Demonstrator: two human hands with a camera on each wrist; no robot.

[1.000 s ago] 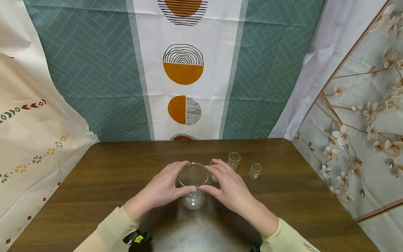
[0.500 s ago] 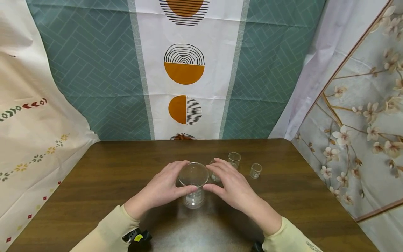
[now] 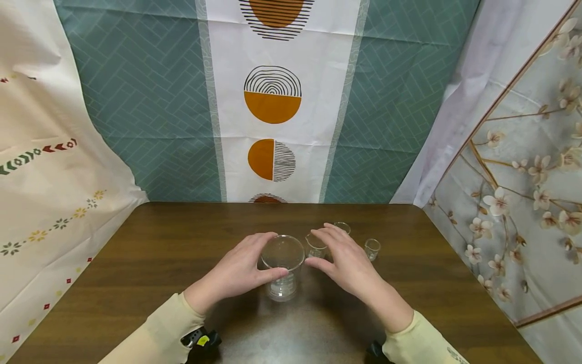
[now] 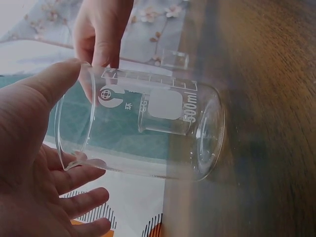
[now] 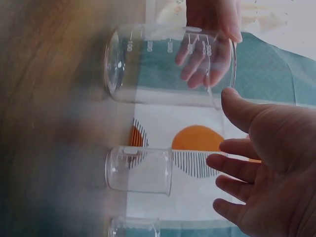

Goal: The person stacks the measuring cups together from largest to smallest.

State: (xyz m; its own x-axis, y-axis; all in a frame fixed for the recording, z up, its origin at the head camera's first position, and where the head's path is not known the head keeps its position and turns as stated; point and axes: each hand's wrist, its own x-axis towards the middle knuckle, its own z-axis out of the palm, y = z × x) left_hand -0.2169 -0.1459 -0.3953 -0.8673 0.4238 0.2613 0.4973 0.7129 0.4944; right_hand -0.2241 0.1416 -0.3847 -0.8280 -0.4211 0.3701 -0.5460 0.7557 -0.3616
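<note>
A large clear glass beaker, marked 500ml in the left wrist view, stands upright on the table in front of me. My left hand holds it near the rim, thumb on the near side and fingertips at the far left. My right hand is just right of the beaker with fingers spread and nothing in its grasp. In the right wrist view a gap shows between its thumb and the large beaker. A smaller beaker stands behind the right fingertips, partly hidden.
Two more small beakers stand at the back right: one beaker mostly hidden behind the right hand, another beaker farther right. The brown wooden table ends at a hanging patterned cloth at the back.
My right hand has drawn away from the large beaker's rim to the right. My left hand stays at the rim. The view has shifted slightly.
</note>
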